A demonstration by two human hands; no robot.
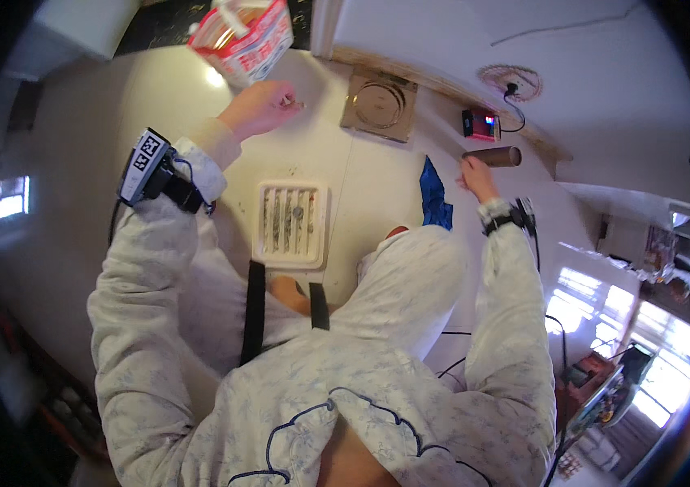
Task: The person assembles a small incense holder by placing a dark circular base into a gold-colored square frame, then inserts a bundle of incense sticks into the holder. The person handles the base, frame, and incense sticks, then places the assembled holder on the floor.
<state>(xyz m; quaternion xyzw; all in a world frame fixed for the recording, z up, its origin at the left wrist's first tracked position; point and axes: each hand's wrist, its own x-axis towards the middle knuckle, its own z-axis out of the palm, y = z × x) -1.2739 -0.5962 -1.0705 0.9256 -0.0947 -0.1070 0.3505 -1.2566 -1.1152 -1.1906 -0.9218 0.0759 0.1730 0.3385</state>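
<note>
A shallow off-white tray [323, 231] is lying on the pale floor [353, 174], a small round grey piece [297, 213] sitting among its parallel bars, while a crumpled blue sheet [436, 196] is resting to its right and a brown cardboard square [403, 120] with a round outline is lying near the wooden strip [444, 88] edging the wall [596, 105]. Beside that strip a small red-and-black box [481, 124] is showing lights — its dark cord [523, 120] is looping up to the wall. Bright windows [666, 357] are glowing at the right — a smaller window [12, 196] is shining far left.
</note>
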